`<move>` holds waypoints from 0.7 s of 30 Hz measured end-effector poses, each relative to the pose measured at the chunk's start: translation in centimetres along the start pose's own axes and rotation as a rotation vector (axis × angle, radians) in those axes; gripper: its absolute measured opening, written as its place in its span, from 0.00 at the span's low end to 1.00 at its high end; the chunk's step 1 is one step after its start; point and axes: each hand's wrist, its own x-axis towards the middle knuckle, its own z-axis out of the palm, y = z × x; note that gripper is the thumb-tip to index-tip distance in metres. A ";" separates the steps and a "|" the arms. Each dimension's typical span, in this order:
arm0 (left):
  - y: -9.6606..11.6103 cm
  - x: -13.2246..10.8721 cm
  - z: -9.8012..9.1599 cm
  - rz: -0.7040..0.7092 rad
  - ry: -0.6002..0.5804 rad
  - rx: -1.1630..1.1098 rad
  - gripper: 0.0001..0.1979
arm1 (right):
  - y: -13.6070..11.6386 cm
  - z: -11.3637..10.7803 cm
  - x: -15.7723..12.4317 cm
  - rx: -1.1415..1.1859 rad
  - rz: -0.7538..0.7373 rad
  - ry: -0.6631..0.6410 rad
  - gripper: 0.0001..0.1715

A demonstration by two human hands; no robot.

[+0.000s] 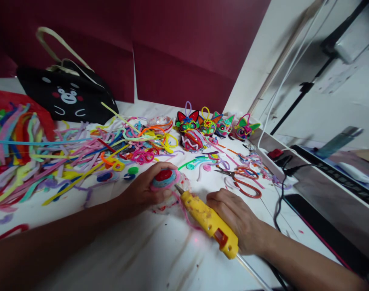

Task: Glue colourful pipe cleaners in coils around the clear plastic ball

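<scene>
My left hand (151, 188) is closed around a clear rounded plastic shell (186, 184), part of which is covered by a coil of pipe cleaners (164, 178) with a red centre and blue and pink rings. In my right hand (233, 210) is a yellow hot glue gun (210, 220), its metal nozzle pointing at the coil's right edge. A glue stick (251, 270) protrudes from the gun's rear. From the shell a pink pipe cleaner strand (186, 214) trails down to the table. My right fingers are partly hidden behind the gun.
Loose pipe cleaners (81, 153) heap across the left and back. Orange-handled scissors (246, 180) lie beyond my right hand. Several cat-faced ornaments (207, 123) stand at the back, near a black bag (69, 95). A dark phone-like slab (317, 226) and cables (281, 194) lie right.
</scene>
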 end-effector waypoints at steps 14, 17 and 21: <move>-0.1 0.0 -0.1 -0.005 -0.027 -0.017 0.23 | 0.0 -0.3 0.0 0.003 0.021 -0.020 0.22; -0.1 0.0 -0.1 -0.004 -0.022 -0.010 0.23 | -0.1 -0.1 0.0 0.017 0.011 -0.024 0.23; -0.1 0.0 -0.1 0.006 -0.027 -0.008 0.23 | -0.1 0.2 0.0 0.026 -0.005 -0.024 0.22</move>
